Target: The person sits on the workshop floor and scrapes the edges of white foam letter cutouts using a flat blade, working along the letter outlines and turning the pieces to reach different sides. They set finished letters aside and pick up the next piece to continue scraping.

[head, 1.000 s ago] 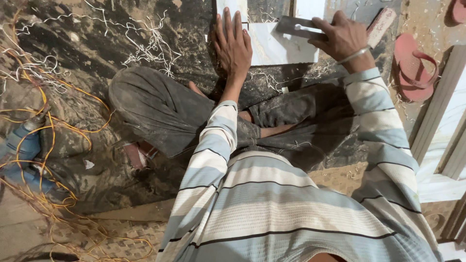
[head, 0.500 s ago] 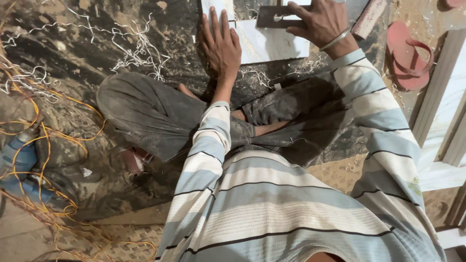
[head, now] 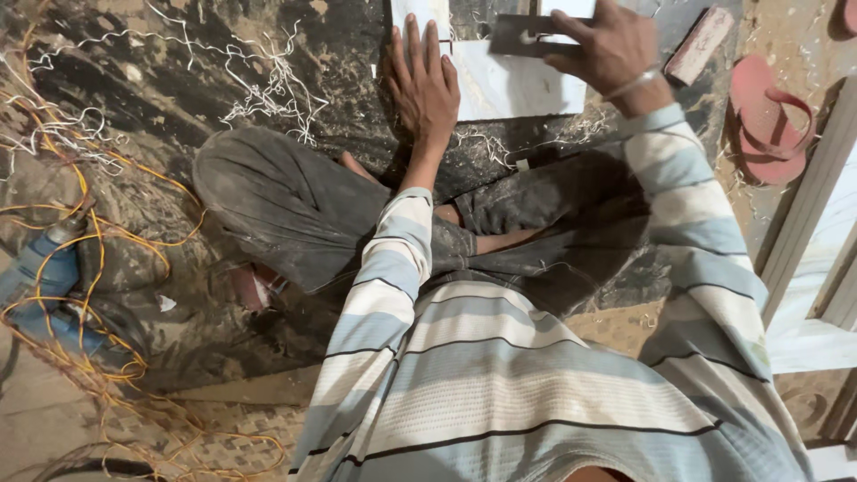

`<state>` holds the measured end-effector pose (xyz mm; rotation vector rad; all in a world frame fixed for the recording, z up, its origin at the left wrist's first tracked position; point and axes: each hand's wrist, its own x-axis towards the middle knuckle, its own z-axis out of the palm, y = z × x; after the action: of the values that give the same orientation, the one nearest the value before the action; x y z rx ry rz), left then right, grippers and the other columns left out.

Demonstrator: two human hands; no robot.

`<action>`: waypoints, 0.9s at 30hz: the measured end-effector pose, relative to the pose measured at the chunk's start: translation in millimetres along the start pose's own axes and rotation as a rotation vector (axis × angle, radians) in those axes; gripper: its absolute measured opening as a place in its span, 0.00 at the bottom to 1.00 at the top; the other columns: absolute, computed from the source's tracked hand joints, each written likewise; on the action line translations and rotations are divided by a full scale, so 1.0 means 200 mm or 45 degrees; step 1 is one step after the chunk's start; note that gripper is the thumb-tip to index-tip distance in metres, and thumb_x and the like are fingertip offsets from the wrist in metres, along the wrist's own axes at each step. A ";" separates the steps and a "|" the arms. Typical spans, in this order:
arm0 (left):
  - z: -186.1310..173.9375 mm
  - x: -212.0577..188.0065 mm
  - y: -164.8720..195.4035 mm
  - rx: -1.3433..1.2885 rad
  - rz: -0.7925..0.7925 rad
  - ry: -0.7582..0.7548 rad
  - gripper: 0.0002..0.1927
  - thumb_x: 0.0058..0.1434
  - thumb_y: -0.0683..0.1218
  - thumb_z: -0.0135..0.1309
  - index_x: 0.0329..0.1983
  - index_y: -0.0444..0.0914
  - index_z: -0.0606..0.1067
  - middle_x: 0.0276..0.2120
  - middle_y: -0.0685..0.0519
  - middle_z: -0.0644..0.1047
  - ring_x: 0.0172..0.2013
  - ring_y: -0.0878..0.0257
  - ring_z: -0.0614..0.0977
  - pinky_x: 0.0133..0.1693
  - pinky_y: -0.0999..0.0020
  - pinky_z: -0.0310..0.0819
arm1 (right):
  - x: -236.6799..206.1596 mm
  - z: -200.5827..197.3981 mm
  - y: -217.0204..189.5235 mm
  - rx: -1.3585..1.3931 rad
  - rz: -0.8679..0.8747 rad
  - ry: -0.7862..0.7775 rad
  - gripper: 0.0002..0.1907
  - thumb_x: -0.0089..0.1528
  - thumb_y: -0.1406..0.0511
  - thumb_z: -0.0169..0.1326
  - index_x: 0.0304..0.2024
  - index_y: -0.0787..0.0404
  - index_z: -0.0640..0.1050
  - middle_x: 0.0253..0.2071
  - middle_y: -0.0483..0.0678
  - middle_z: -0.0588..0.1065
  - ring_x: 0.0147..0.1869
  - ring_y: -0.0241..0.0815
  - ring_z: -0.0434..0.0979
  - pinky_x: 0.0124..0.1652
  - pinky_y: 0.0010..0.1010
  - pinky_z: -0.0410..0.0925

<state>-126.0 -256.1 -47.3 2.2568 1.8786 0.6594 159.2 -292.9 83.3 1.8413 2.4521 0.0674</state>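
Left hand (head: 423, 82) lay flat, arm stretched forward, fingers (head: 415, 40) spread loose, pressing the left part of the white panel (head: 513, 85) on the floor. Farther off, right hand (head: 607, 49) curled, grasping a dark flat tool (head: 522, 36) over the panel's top.

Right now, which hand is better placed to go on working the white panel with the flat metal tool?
The right hand, probably: it already grips the flat metal tool lying on the white panel. The left hand lies flat, fingers spread, on the panel's left edge, seemingly steadying it, so it looks better left there.
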 end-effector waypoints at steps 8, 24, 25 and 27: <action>0.01 -0.01 0.00 -0.007 0.012 0.043 0.28 0.77 0.55 0.36 0.79 0.51 0.54 0.79 0.58 0.48 0.78 0.53 0.47 0.77 0.43 0.43 | 0.12 0.08 -0.07 0.137 -0.224 0.297 0.26 0.66 0.47 0.65 0.61 0.49 0.77 0.50 0.49 0.74 0.52 0.45 0.75 0.47 0.37 0.69; -0.01 -0.01 0.03 -0.021 0.065 0.124 0.26 0.82 0.54 0.33 0.81 0.47 0.54 0.80 0.55 0.45 0.79 0.51 0.46 0.77 0.46 0.41 | 0.06 0.07 0.05 -0.099 -0.227 0.295 0.23 0.65 0.43 0.67 0.56 0.43 0.82 0.41 0.45 0.74 0.49 0.48 0.73 0.41 0.44 0.62; -0.01 0.00 0.03 -0.014 0.067 0.120 0.26 0.81 0.54 0.33 0.80 0.47 0.55 0.79 0.54 0.46 0.78 0.51 0.46 0.77 0.46 0.42 | 0.04 0.07 0.07 -0.022 -0.160 0.239 0.23 0.65 0.44 0.67 0.57 0.44 0.82 0.42 0.47 0.74 0.47 0.48 0.73 0.39 0.43 0.62; -0.01 0.01 0.03 -0.026 0.058 0.167 0.26 0.80 0.53 0.34 0.79 0.47 0.56 0.79 0.54 0.48 0.78 0.51 0.47 0.77 0.46 0.42 | 0.00 0.09 0.07 0.153 -0.049 0.126 0.24 0.64 0.46 0.67 0.58 0.45 0.81 0.45 0.50 0.75 0.43 0.48 0.73 0.36 0.41 0.63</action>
<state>-121.7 -256.6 -42.5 2.3022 1.8722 0.8487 175.2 -289.6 67.3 1.8795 2.6116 0.0091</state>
